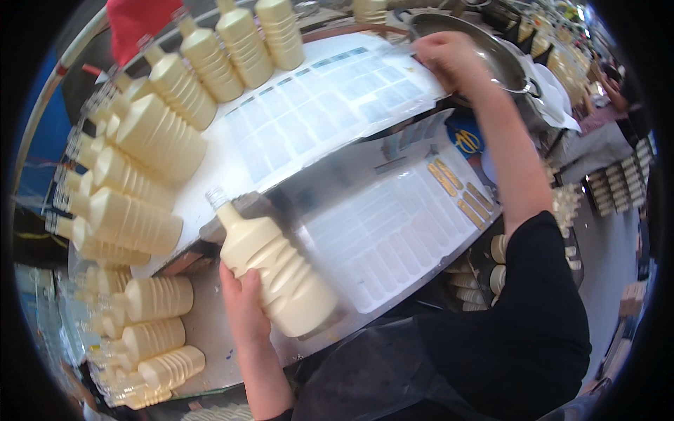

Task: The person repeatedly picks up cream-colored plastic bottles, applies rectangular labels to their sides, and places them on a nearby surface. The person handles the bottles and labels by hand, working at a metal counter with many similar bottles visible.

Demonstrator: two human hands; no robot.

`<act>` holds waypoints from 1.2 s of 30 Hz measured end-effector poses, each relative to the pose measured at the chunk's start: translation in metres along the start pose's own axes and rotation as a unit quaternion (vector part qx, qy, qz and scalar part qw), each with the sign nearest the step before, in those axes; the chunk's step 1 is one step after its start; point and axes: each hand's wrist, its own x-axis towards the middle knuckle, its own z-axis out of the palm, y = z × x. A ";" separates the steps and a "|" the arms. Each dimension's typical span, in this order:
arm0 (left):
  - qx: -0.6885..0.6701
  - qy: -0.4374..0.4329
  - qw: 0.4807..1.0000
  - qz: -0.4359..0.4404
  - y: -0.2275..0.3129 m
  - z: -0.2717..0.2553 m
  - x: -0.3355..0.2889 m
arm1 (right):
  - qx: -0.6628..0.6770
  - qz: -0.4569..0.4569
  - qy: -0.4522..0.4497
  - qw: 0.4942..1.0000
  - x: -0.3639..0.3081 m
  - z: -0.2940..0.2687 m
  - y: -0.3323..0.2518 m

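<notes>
My left hand [246, 305] is wrapped round the side of a cream-coloured, ridged bottle [277, 270] with a clear threaded neck. The bottle tilts over the lower white surface, its neck toward the upper left. At the far right end of the raised white board, my right hand [453, 59] has its fingers curled together at the corner of a label sheet [309, 112]. Whatever is between those fingers, if anything, is blurred. Pale bluish labels in rows cover that sheet. Beneath the board lies a second sheet with long pale strips [393, 245] and small gold labels [474, 203].
Several more cream bottles [161, 137] stand along the board's left and far edges, others [160, 298] at the lower left. A wide metal pan [502, 59] sits beyond my right hand. Stacked bottles [621, 179] and another person [611, 91] are at the far right.
</notes>
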 end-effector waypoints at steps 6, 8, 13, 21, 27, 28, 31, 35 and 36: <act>0.041 0.008 0.999 0.015 0.002 0.002 -0.002 | -0.459 0.076 -0.018 0.885 0.118 -0.146 0.129; 0.046 0.008 0.999 0.004 0.003 0.004 -0.001 | -0.557 0.083 -0.091 0.821 0.136 -0.164 0.172; 0.026 0.007 1.000 -0.014 0.005 0.001 -0.004 | -0.565 0.006 -0.080 0.821 0.159 -0.162 0.170; 0.027 0.014 0.999 -0.019 0.009 0.008 -0.004 | -0.288 -0.151 -0.172 0.930 -0.007 0.012 -0.072; 0.025 -0.001 1.000 -0.005 0.007 0.001 -0.001 | 0.061 -0.076 -0.402 0.910 -0.142 0.150 -0.160; 0.018 -0.010 1.000 0.010 0.005 0.000 -0.001 | 0.095 -0.029 -0.405 0.909 -0.158 0.166 -0.162; -0.018 0.017 0.999 0.030 0.007 0.002 0.000 | 0.152 0.032 -0.400 0.903 -0.182 0.202 -0.130; -0.065 0.009 0.998 0.017 0.006 -0.014 0.012 | 0.168 0.065 -0.354 0.918 -0.193 0.207 -0.111; -0.054 0.024 0.998 0.021 0.004 -0.013 0.016 | 0.173 0.076 -0.351 0.917 -0.194 0.206 -0.112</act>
